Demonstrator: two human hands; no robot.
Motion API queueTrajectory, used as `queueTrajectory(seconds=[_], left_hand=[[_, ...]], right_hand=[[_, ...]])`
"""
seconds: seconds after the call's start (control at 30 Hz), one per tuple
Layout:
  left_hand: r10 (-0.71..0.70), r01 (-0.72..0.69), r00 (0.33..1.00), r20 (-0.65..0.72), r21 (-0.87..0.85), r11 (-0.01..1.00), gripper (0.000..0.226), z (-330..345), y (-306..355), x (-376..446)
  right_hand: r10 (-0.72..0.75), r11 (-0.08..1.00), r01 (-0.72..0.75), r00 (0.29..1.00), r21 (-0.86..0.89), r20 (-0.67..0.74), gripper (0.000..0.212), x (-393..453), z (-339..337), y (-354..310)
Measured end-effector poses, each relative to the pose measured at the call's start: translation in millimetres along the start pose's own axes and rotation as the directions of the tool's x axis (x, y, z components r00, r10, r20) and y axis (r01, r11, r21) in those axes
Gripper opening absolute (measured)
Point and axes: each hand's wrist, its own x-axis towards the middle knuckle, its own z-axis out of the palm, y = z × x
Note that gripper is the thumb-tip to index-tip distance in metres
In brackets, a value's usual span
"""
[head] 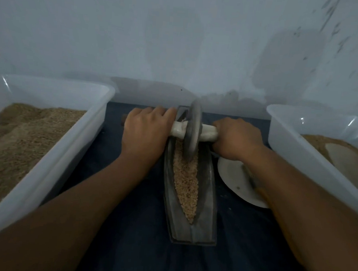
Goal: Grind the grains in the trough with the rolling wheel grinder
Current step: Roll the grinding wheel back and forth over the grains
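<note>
- The trough lies lengthwise on a dark cloth, narrow tip toward 12 o'clock, blunt end at 6; grains fill its groove.
- A tub crowds it from 9 o'clock and another tub from 3, with a plate just beside the trough's right rim.
- The wheel stands upright near the far tip, so the open run lies toward 6.
- The left hand and right hand are each closed over an axle end, arms extended.
</note>
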Motion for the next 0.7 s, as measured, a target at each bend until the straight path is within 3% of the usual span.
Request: queueTrajectory(seconds=[0.33, 0.53, 0.7], left_hand=[[-0.017, 0.018, 1.000, 0.024, -0.046, 0.999, 0.015, -26, 5, -37], [0.016, -0.013, 0.998, 0.054, -0.052, 0.999, 0.015, -54, 7, -55], [0.064, -0.060, 0.993, 0.099, -0.042, 0.997, 0.019, -75, 6, -61]], right_hand=[[-0.091, 0.995, 0.074, 0.945, -0.065, -0.313, 0.022, -54, 8, -11], [-0.075, 0.995, 0.101, 0.852, 0.022, -0.519, 0.020, -101, 11, -20], [-0.056, 0.990, 0.121, 0.820, 0.076, -0.570, 0.020, -123, 7, -23]])
